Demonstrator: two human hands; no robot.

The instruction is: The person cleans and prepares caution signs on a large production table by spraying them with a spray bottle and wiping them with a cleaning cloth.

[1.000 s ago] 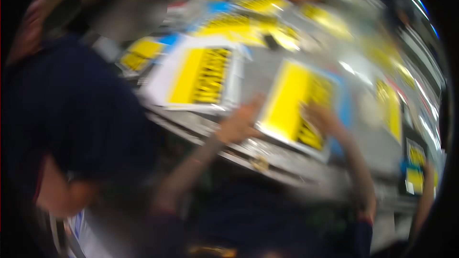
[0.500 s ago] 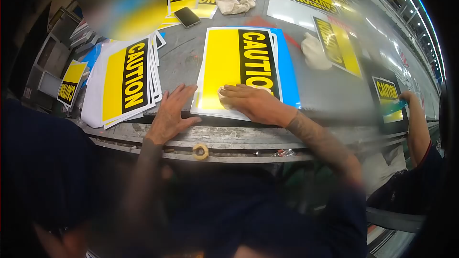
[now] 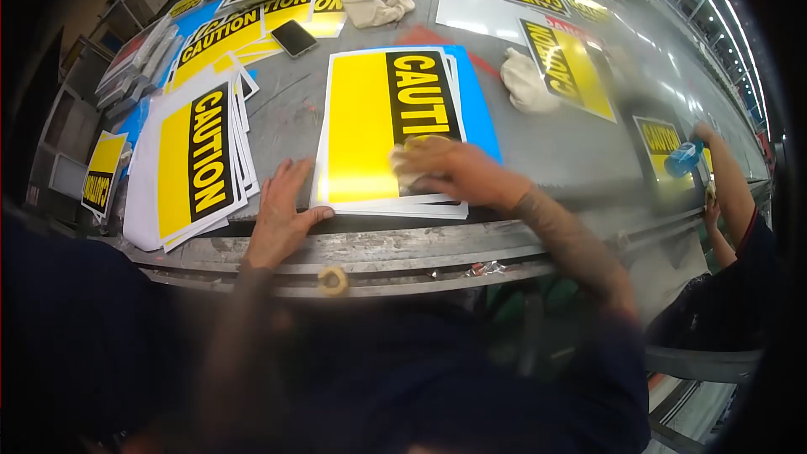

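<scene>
A yellow and black caution sign tops a small stack in front of me, with a blue sheet showing beneath its right side. My right hand, a little blurred, presses a pale rag onto the lower part of the sign, covering the end of the lettering. At the stack's lower left corner is my left hand, its fingers spread and thumb touching or very near the corner. It holds nothing.
Left of me lies another pile of caution signs. A phone, a crumpled rag and a second rag lie on the table. At right, a co-worker's hand grips a blue bottle. A tape roll sits on the front rail.
My right hand and the rag have shifted slightly right across the sign. My left hand stays by the corner. The view has turned, and the co-worker's bottle has risen off the sign.
</scene>
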